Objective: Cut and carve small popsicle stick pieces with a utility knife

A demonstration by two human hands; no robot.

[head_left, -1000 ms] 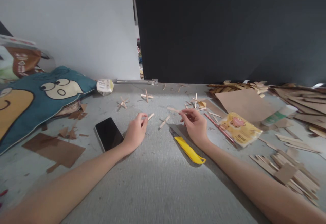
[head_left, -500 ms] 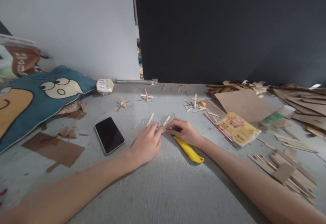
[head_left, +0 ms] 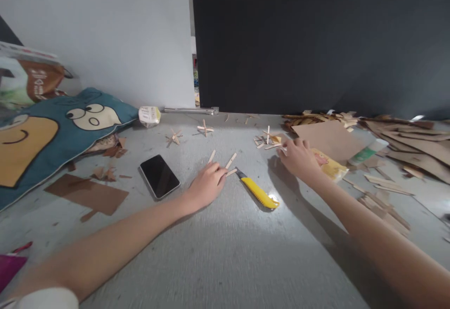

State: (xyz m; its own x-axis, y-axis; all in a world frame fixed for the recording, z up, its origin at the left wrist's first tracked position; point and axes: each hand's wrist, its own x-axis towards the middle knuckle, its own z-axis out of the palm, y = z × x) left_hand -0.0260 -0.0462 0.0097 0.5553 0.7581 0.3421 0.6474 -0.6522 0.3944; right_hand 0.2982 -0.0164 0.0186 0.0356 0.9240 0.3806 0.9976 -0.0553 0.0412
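Observation:
My left hand (head_left: 208, 182) rests on the table with its fingers bent together and pressed down on thin wooden sticks. One stick (head_left: 230, 161) fans out beyond the fingertips, and another stick (head_left: 212, 156) points away to its left; their near ends are hidden beneath the hand. Over at the right, my right hand (head_left: 298, 158) is stretched out, thumb and fingers apart, beside a small group of loose sticks (head_left: 267, 146). A yellow utility knife (head_left: 258, 192) lies between the hands with its blade out.
A black phone (head_left: 159, 176) lies left of my left hand. Two small star-shaped stick pieces, one a crossed-stick star (head_left: 205, 128), sit farther back. A blue cushion (head_left: 98, 116) and cardboard scrap (head_left: 87, 194) occupy the left; a yellow packet (head_left: 333, 168), glue tube (head_left: 369, 152) and cardboard strips (head_left: 383, 213) the right.
My right hand has left the sticks beside my left hand and moved right and away to the loose sticks. The knife's blade has come into view. My left hand stays on its sticks.

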